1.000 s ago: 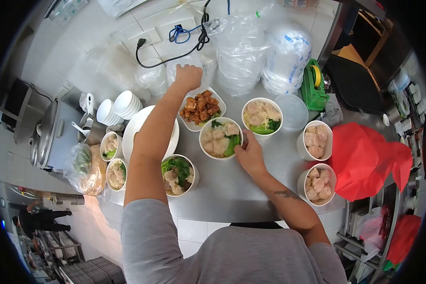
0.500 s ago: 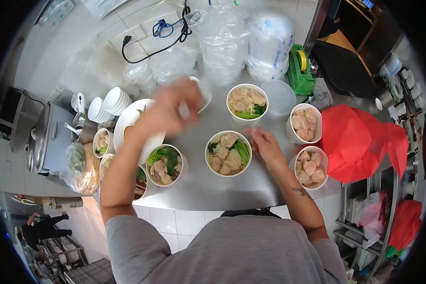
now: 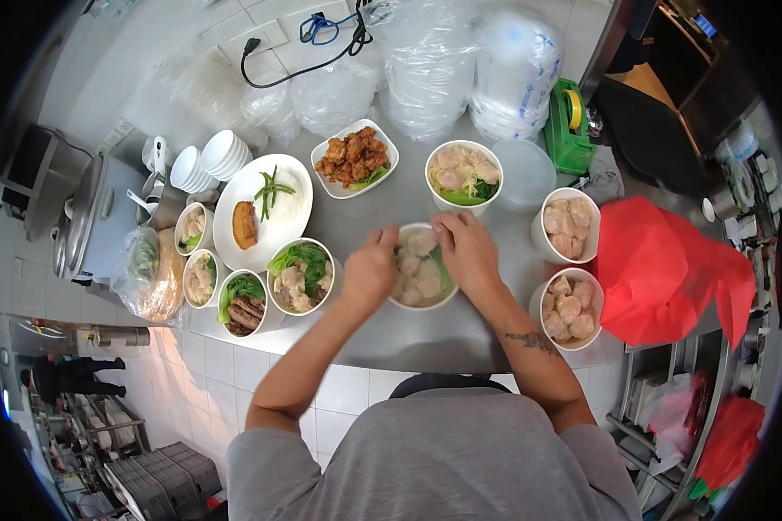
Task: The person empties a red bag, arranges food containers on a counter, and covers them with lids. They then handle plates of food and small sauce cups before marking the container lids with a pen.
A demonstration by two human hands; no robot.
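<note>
A translucent plastic lid (image 3: 421,252) lies over a paper bowl (image 3: 425,307) of wontons and greens, which show hazily through it. My left hand (image 3: 374,267) is closed at the lid's left edge, fingers curled on the rim. At the upper right edge, my right hand (image 3: 467,249) grips the lid with bent fingers. Just behind stands an uncovered bowl (image 3: 463,176) of noodles, wontons and greens. Another uncovered bowl (image 3: 302,276) with dumplings and leafy greens is left of my left hand.
A loose clear lid (image 3: 523,174) rests beside a green tape dispenser (image 3: 570,128). Two tubs of raw-looking meat pieces (image 3: 568,227) stand right, beside a red bag (image 3: 669,265). Left are an oval plate (image 3: 278,227) with rice and smaller bowls; fried chicken (image 3: 354,156) sits behind.
My left hand has come from the back left down to the front bowl, which now has a lid over it. My right hand has moved from the bowl's side onto the lid.
</note>
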